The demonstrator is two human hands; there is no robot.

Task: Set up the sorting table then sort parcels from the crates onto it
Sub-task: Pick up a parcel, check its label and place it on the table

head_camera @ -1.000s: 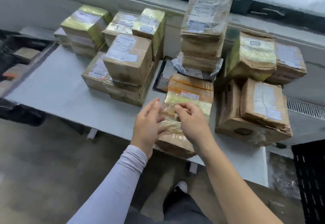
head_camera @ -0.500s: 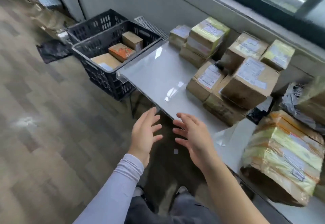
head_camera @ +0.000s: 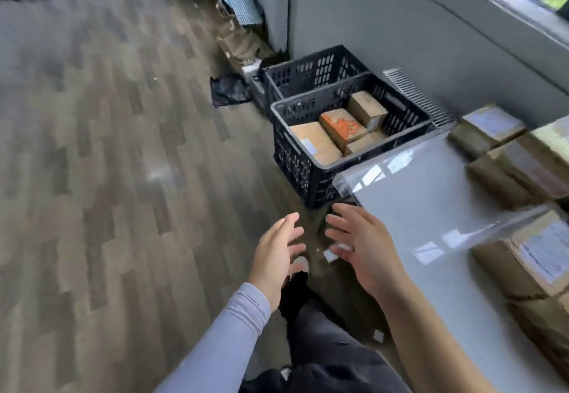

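Closest to you, both hands are held out in front of your body with nothing in them. Your left hand (head_camera: 278,251), coming out of a pale lilac sleeve (head_camera: 221,337), has its fingers spread and loosely bent, palm turned inward. Your right hand (head_camera: 360,247), on a bare forearm, mirrors it with fingers splayed and reaching forward, just beside the near corner of the surface (head_camera: 431,207) without touching it. Below them you can see dark trousers and a shoe over the wood-patterned floor (head_camera: 107,177).

To your right, the surface is smooth, grey and glossy, catching window reflections. Blurred cardboard parcels (head_camera: 529,254) with white labels sit along its right side, some wrapped in tape.

Further ahead, at the far end of the surface, stands a black plastic crate (head_camera: 295,158) with slotted walls. It holds several brown cardboard parcels and one orange box (head_camera: 341,126). A second black crate (head_camera: 311,73) stands right behind it against the grey wall. A dark crumpled bag (head_camera: 228,90) lies on the floor to its left.
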